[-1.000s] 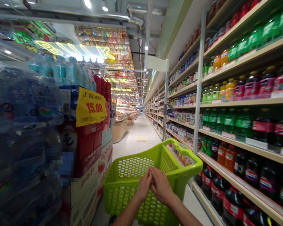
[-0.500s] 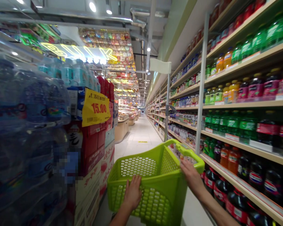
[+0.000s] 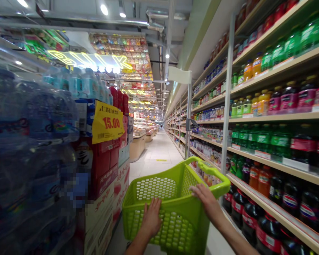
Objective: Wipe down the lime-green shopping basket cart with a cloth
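Observation:
A lime-green plastic shopping cart (image 3: 180,212) with honeycomb-patterned walls stands in front of me, its handle end at the right. My left hand (image 3: 152,217) grips the near rim of its basket, fingers laid over the edge. Farther right, my right hand (image 3: 206,200) reaches over the same rim near the handle (image 3: 212,170). Its fingers are stretched out over the edge and hold nothing that I can see; the underside of this hand is hidden. No goods show in the visible part of the basket.
Close on the left are stacked drink cartons (image 3: 103,170) and wrapped water bottles (image 3: 32,141), with a yellow price sign (image 3: 108,122). Shelves of soft-drink bottles (image 3: 276,138) line the right. A pale tiled aisle (image 3: 154,150) runs ahead past bulk-goods counters (image 3: 137,147).
My right hand has moved left along the cart's rim, away from the handle corner, with its fingers now farther over the edge. My left hand and the cart have barely shifted.

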Available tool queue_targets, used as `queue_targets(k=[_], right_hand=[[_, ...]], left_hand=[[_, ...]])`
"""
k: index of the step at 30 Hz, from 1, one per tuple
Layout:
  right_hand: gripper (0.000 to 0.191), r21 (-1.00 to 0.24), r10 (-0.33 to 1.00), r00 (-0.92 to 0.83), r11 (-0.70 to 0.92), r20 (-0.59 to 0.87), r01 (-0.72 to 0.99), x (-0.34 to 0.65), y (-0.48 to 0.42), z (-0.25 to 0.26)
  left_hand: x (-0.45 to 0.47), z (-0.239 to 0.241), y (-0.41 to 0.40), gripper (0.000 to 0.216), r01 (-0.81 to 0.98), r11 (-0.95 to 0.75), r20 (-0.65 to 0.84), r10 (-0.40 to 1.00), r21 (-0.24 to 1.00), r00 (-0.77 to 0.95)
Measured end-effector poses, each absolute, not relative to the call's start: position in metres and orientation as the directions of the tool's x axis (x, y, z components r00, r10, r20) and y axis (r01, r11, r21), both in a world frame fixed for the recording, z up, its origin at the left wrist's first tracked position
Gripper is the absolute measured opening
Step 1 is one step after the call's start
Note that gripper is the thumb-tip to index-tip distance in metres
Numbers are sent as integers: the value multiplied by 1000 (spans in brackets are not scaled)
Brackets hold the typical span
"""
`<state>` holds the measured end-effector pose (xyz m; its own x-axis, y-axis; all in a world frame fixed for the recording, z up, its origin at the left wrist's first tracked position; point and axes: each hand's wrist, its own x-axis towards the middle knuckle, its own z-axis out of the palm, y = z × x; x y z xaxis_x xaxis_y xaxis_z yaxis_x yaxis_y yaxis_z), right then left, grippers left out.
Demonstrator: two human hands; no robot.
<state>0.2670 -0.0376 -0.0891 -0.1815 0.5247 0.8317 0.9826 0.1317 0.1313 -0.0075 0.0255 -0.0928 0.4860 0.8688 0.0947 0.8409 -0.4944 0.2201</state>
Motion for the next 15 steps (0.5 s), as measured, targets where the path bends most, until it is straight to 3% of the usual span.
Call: queue_targets(k=[3,6,8,12,15], right_hand=[[42,30,445,0,-60,895,998,318,-57,-60],[47,-40,399,87,-123,913,992,327,-61,-58],[51,-5,429,27,-52,903,999,305,-53,-73],[50,209,521,-294,217,801,954,256,-35,-100],[53,253,531,-322,201,784,947,268,-42,-86]], left_hand=[[-8,-92,23,81,842,-492,99,870,223,483],[-8,-91,22,82,841,-486,99,873,237,477],[-8,-91,21,82,842,-482,101,876,244,472],[-10,-88,22,83,843,-475,97,879,253,466],[-12,-86,22,83,841,-474,87,879,262,469]])
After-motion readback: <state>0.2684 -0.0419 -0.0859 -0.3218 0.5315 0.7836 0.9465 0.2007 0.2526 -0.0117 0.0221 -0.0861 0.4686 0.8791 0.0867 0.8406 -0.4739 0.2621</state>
